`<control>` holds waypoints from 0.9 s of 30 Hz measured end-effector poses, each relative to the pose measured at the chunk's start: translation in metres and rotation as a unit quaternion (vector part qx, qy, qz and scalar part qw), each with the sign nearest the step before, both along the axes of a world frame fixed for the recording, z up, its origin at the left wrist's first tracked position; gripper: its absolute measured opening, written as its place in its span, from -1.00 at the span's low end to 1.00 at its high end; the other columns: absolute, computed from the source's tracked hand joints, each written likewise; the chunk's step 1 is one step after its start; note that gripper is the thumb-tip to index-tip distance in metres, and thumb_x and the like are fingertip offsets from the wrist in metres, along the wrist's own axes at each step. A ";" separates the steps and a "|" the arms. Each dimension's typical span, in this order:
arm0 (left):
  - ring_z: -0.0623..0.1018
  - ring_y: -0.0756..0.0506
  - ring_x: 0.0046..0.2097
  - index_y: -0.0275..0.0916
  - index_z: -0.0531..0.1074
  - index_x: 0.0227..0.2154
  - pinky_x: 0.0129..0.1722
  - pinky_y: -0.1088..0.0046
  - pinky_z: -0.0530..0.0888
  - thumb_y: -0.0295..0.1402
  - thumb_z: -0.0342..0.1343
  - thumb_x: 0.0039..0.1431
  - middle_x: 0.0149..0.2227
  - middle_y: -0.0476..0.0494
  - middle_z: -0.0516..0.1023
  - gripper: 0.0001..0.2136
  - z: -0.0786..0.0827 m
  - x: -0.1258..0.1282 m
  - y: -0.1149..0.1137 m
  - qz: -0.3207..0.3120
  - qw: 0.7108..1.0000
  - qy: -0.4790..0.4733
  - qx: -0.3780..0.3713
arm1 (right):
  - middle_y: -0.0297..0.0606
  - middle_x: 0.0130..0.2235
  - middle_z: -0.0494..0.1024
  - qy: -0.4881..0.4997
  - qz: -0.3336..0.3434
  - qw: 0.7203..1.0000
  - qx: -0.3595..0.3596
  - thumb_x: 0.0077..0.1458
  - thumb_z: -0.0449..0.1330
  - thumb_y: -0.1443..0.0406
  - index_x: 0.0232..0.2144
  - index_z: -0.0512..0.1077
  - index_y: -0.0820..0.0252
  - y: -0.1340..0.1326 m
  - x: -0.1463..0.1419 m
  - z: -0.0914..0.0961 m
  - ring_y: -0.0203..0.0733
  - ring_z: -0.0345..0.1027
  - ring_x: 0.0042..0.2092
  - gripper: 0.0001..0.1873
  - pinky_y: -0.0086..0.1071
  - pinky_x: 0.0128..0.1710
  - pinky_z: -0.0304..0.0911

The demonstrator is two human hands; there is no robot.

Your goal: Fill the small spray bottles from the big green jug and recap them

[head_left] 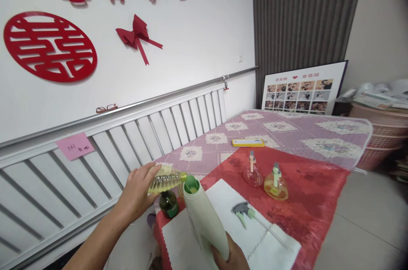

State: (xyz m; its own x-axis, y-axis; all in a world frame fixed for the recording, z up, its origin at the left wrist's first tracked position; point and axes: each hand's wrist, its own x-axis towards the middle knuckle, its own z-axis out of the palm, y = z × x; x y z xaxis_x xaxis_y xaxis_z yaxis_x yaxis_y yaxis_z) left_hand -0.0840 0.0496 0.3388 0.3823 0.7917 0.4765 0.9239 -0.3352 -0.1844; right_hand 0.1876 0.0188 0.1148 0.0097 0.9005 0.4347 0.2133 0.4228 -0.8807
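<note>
My left hand [137, 189] is closed around a clear ribbed plastic bottle [165, 181] tipped on its side, with pale yellow liquid in it. The neck of that bottle meets a green funnel-like piece [191, 184] at the mouth of a pale green bottle [207, 219]. Around the lower part of the pale green bottle my right hand [232, 255] is wrapped, holding it at a slant. A grey and green trigger spray head [244, 211] with a long tube lies on the white cloth [219, 193]. Beside my left hand stands a dark green bottle [168, 204].
Two small glass oil bottles, one nearly colourless [253, 175] and one with yellow liquid [276, 186], stand on the red cloth [306, 202]. Behind them lies a yellow-edged flat box [247, 142]. A white railing [165, 134] borders the left; pink baskets [378, 134] stand at right.
</note>
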 end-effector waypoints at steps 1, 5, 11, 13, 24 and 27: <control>0.34 -0.28 0.12 -0.06 0.06 0.19 0.09 0.01 0.24 -0.34 0.12 0.04 0.14 -0.24 0.30 -0.37 0.000 0.001 0.000 0.002 1.000 0.001 -0.001 | -0.32 -0.31 0.68 0.001 0.002 1.000 -0.003 -0.10 0.20 0.26 -0.25 0.51 0.06 0.000 0.000 0.001 0.02 0.57 -0.31 -0.72 -0.21 -0.32 0.47; 0.34 -0.28 0.12 -0.06 0.05 0.19 0.09 0.01 0.24 -0.34 0.12 0.05 0.15 -0.25 0.29 -0.37 0.002 0.002 -0.001 0.007 1.000 0.001 -0.005 | -0.28 -0.30 0.67 0.000 0.014 1.000 -0.016 -0.08 0.19 0.24 -0.23 0.51 0.07 -0.001 0.001 0.002 0.02 0.56 -0.30 -0.72 -0.21 -0.31 0.47; 0.33 -0.28 0.12 -0.07 0.05 0.19 0.09 0.00 0.23 -0.36 0.12 0.04 0.15 -0.25 0.30 -0.37 0.003 0.002 -0.001 0.008 1.000 0.005 -0.005 | -0.27 -0.30 0.67 -0.011 -0.003 1.000 0.002 -0.09 0.20 0.25 -0.24 0.51 0.10 0.000 0.000 -0.004 0.03 0.57 -0.31 -0.71 -0.19 -0.32 0.47; 0.34 -0.28 0.12 -0.06 0.06 0.19 0.09 0.01 0.23 -0.36 0.12 0.03 0.15 -0.24 0.30 -0.37 0.004 0.002 -0.001 0.007 1.000 0.003 -0.003 | -0.29 -0.29 0.67 -0.013 0.000 1.000 0.001 -0.08 0.19 0.26 -0.23 0.50 0.09 0.000 0.000 -0.004 0.02 0.57 -0.30 -0.71 -0.21 -0.32 0.46; 0.34 -0.27 0.12 -0.05 0.07 0.18 0.10 0.02 0.23 -0.34 0.12 0.04 0.14 -0.24 0.31 -0.38 0.007 0.004 -0.002 0.004 1.000 0.008 -0.001 | -0.36 -0.33 0.67 0.005 0.002 1.000 -0.003 -0.11 0.21 0.24 -0.26 0.51 0.02 0.000 0.001 0.000 0.00 0.56 -0.32 -0.73 -0.22 -0.34 0.46; 0.33 -0.28 0.13 -0.04 0.05 0.19 0.09 0.02 0.23 -0.36 0.12 0.03 0.15 -0.24 0.30 -0.36 0.007 0.004 -0.002 0.006 1.000 0.013 -0.003 | -0.33 -0.34 0.67 0.013 0.005 1.000 -0.008 -0.11 0.22 0.24 -0.26 0.51 0.03 -0.001 0.002 0.003 0.02 0.56 -0.33 -0.73 -0.20 -0.35 0.46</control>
State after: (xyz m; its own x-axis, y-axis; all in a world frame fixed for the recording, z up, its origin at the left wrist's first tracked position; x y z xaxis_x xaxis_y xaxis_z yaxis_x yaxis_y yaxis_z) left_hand -0.0805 0.0477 0.3455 0.3855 0.7989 0.4616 0.9226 -0.3262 -0.2059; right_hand 0.1892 0.0182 0.1173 0.0120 0.9078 0.4191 0.1860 0.4098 -0.8930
